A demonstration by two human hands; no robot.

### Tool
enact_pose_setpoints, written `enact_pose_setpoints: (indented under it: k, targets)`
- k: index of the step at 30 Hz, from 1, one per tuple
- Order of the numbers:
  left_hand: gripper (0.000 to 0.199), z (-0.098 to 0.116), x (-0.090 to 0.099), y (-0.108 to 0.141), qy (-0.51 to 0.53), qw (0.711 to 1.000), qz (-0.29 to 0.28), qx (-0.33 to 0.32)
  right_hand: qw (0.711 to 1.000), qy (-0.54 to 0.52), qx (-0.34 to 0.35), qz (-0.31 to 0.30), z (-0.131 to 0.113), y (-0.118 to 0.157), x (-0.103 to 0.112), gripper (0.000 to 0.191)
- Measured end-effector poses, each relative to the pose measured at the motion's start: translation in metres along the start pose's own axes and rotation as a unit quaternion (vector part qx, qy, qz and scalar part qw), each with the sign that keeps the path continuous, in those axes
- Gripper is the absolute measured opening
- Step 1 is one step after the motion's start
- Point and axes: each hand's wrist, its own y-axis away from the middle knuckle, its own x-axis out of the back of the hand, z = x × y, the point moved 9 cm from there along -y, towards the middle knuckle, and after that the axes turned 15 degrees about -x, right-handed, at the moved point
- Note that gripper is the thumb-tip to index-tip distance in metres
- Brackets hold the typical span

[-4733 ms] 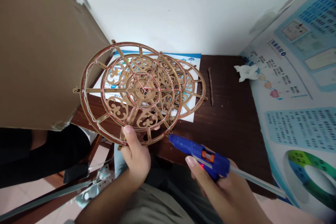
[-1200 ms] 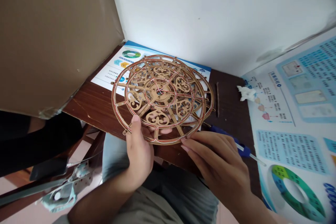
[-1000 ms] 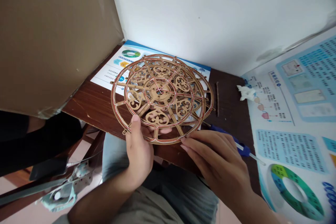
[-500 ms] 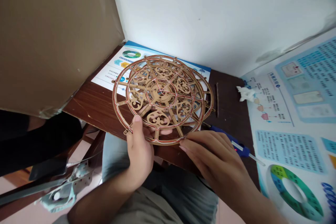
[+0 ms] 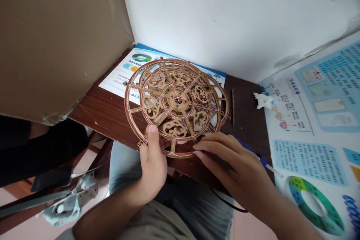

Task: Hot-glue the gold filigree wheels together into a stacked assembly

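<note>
A round brown lattice frame [image 5: 174, 129], shaped like a wheel with spokes and scroll cut-outs, is tilted up above the table. Red and whitish lines run along its rings and spokes. My left hand [image 5: 153, 161] is closed on its lower left rim, thumb on top and fingers underneath, partly seen through the openings. At the lower right rim, my right hand [image 5: 233, 161] pinches with thumb and forefinger; the exact contact is hidden by the fingertips. Behind it lie similar round frames [image 5: 223, 99], largely covered. A blue pen-like tool [image 5: 257, 156] lies partly hidden behind my right hand.
A printed sheet [image 5: 114, 78] lies on the dark wooden table [image 5: 98, 114] under the frames. A thin dark stick [image 5: 233, 107] and a crumpled white piece [image 5: 263, 100] lie to the right. White board walls [image 5: 213, 22] and a brown panel [image 5: 62, 45] enclose the table.
The held frame has shifted slightly to the right and turned a little, my left hand moving with it. My right hand stays at the lower right rim, now covering more of the blue tool.
</note>
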Motion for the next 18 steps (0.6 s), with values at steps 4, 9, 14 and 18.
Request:
enact_pose_setpoints:
  k: [4, 9, 14, 18]
  targets:
    - [0.055, -0.001, 0.000, 0.001, -0.008, 1.000, -0.002, 0.009, 0.999, -0.003, 0.021, -0.029, -0.002, -0.006, 0.000, 0.014]
    - [0.064, -0.001, -0.002, 0.000, -0.034, 0.999, -0.031, 0.004, 0.997, 0.014, 0.042, -0.058, -0.006, -0.010, 0.000, 0.021]
    - [0.059, 0.001, -0.002, -0.002, -0.034, 0.999, -0.034, -0.005, 0.992, 0.049, 0.074, -0.090, -0.010, -0.011, 0.003, 0.034]
    - [0.053, -0.002, -0.005, -0.002, 0.044, 0.999, -0.023, 0.006, 0.992, 0.052, 0.086, -0.076, -0.007, -0.009, 0.017, 0.025]
